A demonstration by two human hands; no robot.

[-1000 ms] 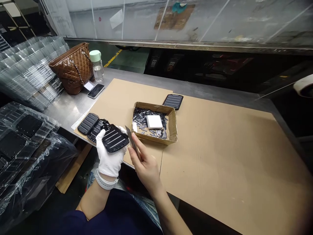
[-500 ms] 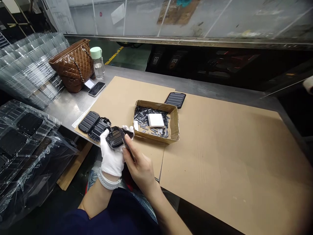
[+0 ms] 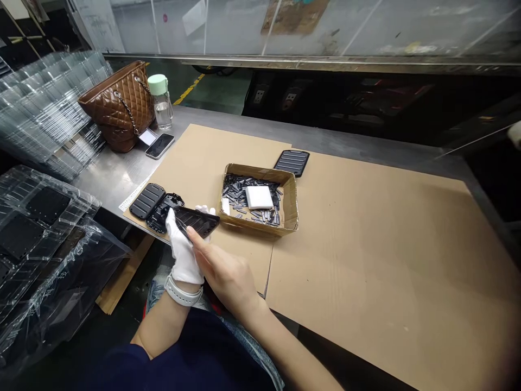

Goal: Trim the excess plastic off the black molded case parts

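Note:
My left hand (image 3: 182,252), in a white glove, is wrapped round a black plastic panel (image 3: 197,222) held slantwise above the table's near edge. Its gloved fingertips show past the panel's far side. My bare right hand (image 3: 226,266) grips the panel's near edge, thumb along the rim; its other fingers are partly hidden. Just to the left lie two black ribbed panels (image 3: 147,200), side by side on the cardboard. An open cardboard box (image 3: 291,203) stands right of my hands, with many small black strips (image 3: 236,190) and a white block (image 3: 259,197) inside.
Another black ribbed panel (image 3: 292,162) lies behind the box. At the back left are a brown handbag (image 3: 118,106), a water bottle (image 3: 163,108) and a phone (image 3: 160,145). Clear plastic trays (image 3: 44,108) are stacked left. Cardboard sheets (image 3: 366,233) cover the table.
My right hand has moved slightly left and down, swinging the black panel from steeply upright to a flatter slant across my left hand. The view has shifted slightly.

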